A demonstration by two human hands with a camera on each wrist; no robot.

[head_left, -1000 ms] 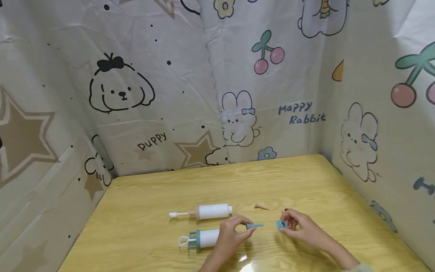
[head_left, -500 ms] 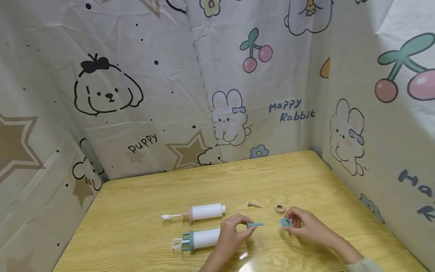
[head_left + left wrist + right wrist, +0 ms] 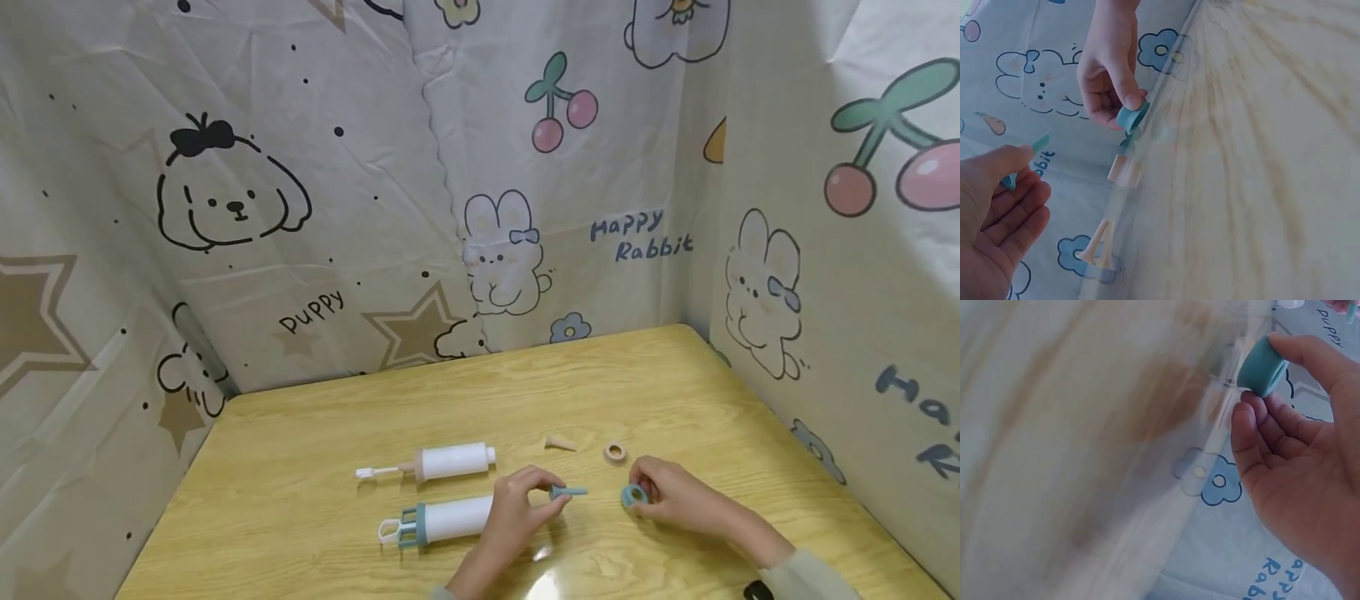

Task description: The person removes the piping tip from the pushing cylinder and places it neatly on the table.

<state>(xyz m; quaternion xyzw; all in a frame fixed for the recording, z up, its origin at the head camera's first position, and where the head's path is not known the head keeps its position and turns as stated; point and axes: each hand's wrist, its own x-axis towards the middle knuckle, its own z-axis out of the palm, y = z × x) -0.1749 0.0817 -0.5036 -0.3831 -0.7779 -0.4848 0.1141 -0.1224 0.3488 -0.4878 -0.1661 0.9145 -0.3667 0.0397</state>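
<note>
My left hand pinches a small teal cone-shaped nozzle between thumb and fingertips, its narrow end toward the right. Opposite it, my right hand holds a teal screw ring by its edge, thumb on one side and fingers on the other. Ring and nozzle are apart, both over the table. Partly behind the left hand lies a white-barrelled syringe with a teal end and a white loop handle. A second white-barrelled syringe, with beige parts, lies farther back.
Behind the hands, a beige cone nozzle and a beige ring lie on the wood-patterned table. Printed cloth hangs around the back and sides of the table.
The right hand has shifted right with the teal ring, bringing the beige ring behind it into full view. The left hand has also moved slightly right with its nozzle. The head view has turned somewhat.
</note>
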